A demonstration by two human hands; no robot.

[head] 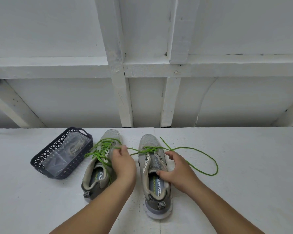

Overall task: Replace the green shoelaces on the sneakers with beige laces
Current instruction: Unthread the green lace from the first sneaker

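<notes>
Two grey mesh sneakers stand side by side on the white painted counter (227, 191), toes toward its far edge, where it meets a white panelled wall (57, 31). The left grey sneaker (98, 168) sits near the middle of the counter, its toe close to the far edge, and it is fully threaded with a bright green lace (101, 149) whose loose loops spill over its left side. The right grey sneaker (155, 176) stands just beside it, with a strip of bare counter between them; its own green lace (201, 152) crosses only the eyelets nearest the toe, and the upper eyelets are bare. One end of that lace runs out in a wide loop over the open counter toward the right edge; the other stretches left across the gap between the shoes. The left hand (123, 163) hangs over the gap and the left sneaker's inner side, fingers curled and pinching that stretched strand at the fingertips. The right hand (178, 171) rests on the outer side of the right sneaker, thumb laid on the collar by the tongue and fingers loosely spread, gripping nothing that can be seen. A dark blue perforated plastic basket (46, 159) stands toward the counter's left, angled and just beside the left sneaker, touched by a green loop; inside it lies a clear plastic bag with beige laces (75, 146). Bare counter extends left of the basket, right of the lace loop, and along the near edge.
</notes>
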